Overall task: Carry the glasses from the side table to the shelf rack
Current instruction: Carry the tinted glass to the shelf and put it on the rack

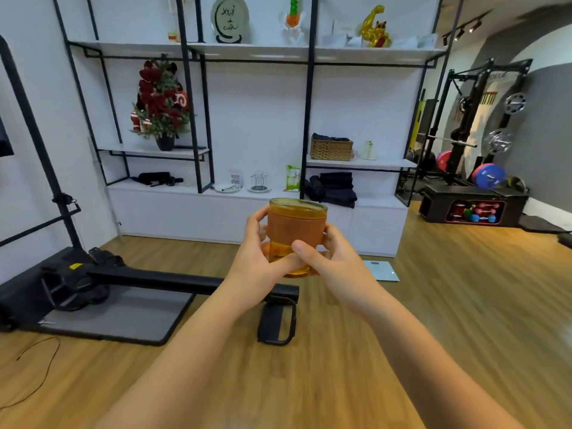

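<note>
In the head view, the person is holding one amber glass (297, 230) with a brown sleeve in front of the body, and both arms are reaching forward. The left hand (260, 255) is wrapping its fingers around the left side of the glass, and the right hand (328, 258) is gripping the right side and the bottom, with its thumb lying across the lower front. The glass is standing upright between the two hands, in the air above the wooden floor (433, 305). The shelf rack (253, 54) is standing beyond the hands, well apart from them, and a small cup holder (259, 182) is sitting on its low shelf just above the glass. I judge that the carrying is about in the middle: the glass is already off the side table, which is not showing here, and the walking to the rack and the putting down are not yet done
</note>
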`<state>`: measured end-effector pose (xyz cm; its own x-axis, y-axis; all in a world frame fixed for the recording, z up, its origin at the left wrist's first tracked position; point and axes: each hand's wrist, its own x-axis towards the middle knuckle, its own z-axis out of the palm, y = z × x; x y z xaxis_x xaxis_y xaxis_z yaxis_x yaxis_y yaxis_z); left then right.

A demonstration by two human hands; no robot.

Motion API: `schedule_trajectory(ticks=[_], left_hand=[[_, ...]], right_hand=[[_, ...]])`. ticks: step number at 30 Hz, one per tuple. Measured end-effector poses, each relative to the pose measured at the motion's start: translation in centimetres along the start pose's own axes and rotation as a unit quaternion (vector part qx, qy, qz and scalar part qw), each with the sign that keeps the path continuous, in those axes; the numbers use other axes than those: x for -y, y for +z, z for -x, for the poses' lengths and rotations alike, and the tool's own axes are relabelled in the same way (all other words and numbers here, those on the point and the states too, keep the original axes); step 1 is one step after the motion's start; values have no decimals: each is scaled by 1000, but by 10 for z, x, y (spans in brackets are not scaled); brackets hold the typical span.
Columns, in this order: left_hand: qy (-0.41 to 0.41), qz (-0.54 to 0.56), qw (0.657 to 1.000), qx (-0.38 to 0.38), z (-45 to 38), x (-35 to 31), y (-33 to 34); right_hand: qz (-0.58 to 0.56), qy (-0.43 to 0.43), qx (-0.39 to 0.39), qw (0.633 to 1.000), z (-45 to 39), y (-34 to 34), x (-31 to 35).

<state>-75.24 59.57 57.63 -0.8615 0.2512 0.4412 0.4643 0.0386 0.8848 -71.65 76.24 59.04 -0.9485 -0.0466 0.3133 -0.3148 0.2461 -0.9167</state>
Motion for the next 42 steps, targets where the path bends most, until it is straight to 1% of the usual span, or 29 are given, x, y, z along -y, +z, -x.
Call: schedule_trajectory(ticks=[5,10,17,25,30,35,42], left_hand=[[-6,-5,1000,-1,-73,39,0],[-12,-2,1000,4,-144,88,15],[-22,-9,1000,-5,-263,152,57],[-27,2,999,-38,-410,206,111],[-37,-16,999,-36,-480,249,131],[-49,-10,998,-31,-557,301,149],[-48,-11,998,-34,-696,386,170]], right_hand=[[-2,1,-5,1000,-74,-9,-36],[-5,12,-6,1000,-145,-33,-83],[10,12,3,1000,-260,-97,-150],[15,11,27,999,-403,-181,-204],[9,20,35,999,-467,-210,-246],[13,32,36,999,-540,-238,-294],[33,34,31,998,-679,-280,-367]])
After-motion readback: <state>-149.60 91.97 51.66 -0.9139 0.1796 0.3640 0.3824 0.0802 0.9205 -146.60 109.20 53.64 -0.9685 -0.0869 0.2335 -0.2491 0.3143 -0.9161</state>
